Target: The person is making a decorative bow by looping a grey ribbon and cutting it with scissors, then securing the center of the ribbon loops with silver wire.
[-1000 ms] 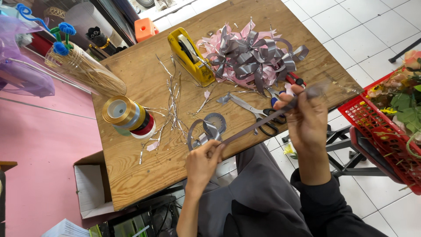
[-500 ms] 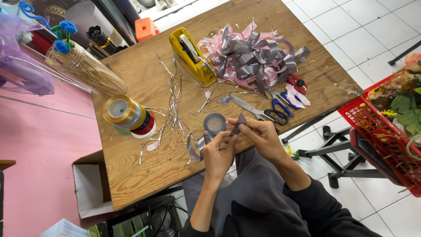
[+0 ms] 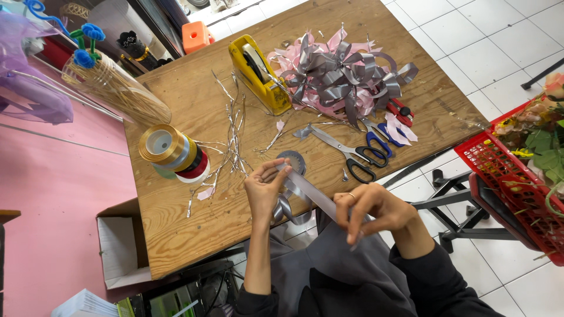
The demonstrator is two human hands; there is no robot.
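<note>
Lower centre, over desk edge: left hand and right hand each pinch-clamped on silver ribbon strip stretched between them.

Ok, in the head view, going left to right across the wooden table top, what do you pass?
Stack of ribbon rolls → left hand pinching the silver ribbon strip → yellow tape dispenser → pile of silver and pink bows → blue-handled scissors. Off the table edge, the red basket.
</note>
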